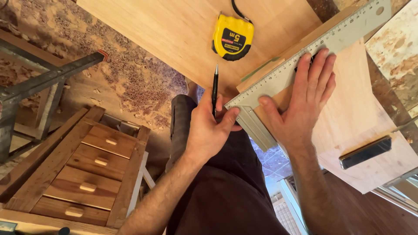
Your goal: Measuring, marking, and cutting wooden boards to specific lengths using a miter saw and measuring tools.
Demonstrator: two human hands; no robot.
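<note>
My left hand (209, 130) grips a slim black pencil (214, 87) that points away from me, its tip resting on a large pale wooden board (174, 30). The hand sits against the corner of a metal try square (287, 69). The square's ruled blade runs diagonally up to the right. My right hand (305, 95) lies flat with fingers spread on the square, pressing it onto a smaller pale wooden panel (361, 117). A yellow and black tape measure (233, 37) lies on the large board just beyond the pencil tip.
A black bar-shaped object (365, 152) lies on the smaller panel near its edge. A small wooden chest with several drawers (87, 174) stands at lower left, with a dark metal frame (43, 82) beside it. The floor is covered in wood shavings.
</note>
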